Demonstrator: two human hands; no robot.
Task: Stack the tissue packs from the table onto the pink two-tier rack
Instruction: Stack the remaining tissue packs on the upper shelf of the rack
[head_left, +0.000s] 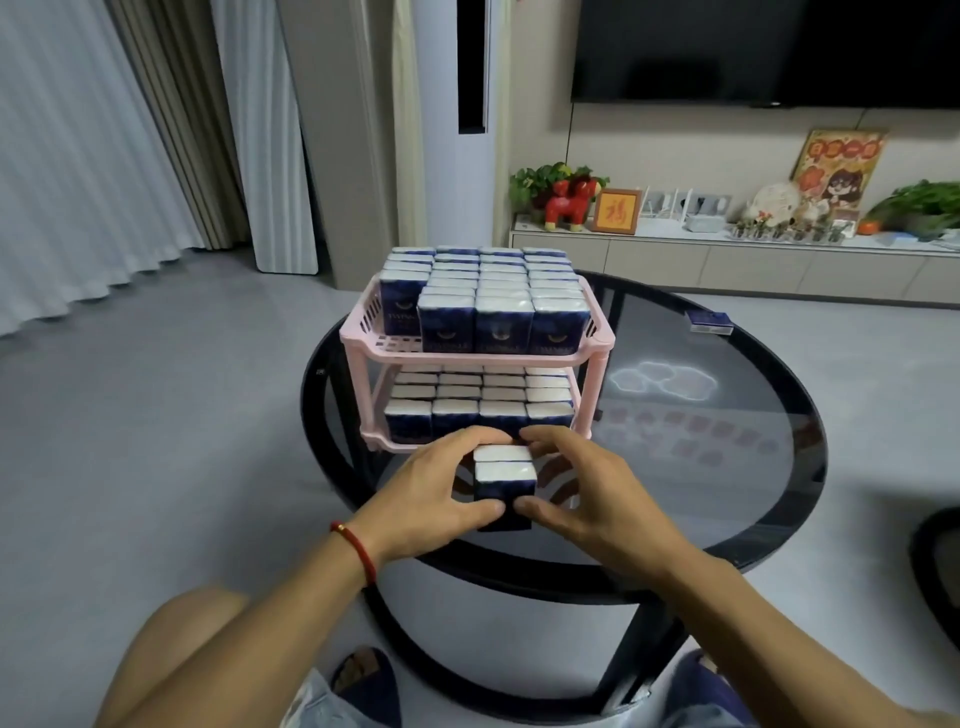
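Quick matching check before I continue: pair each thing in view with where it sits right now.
Things:
1. held tissue packs
2. pink rack
3. flat blue pack
4. red bracelet

Places:
A. far right part of the table
B. left wrist
C. between both hands, in front of the rack
D. left part of the table, both tiers holding packs

Pairs: 1-C, 2-D, 3-A, 4-B

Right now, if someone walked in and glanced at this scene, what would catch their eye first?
The pink two-tier rack at the left rear of the round black glass table, both tiers packed with upright dark blue tissue packs. Next, both hands in front of it: the left hand and right hand share a grip on two packs just before the lower tier. One more small blue pack lies alone at the table's far right edge.
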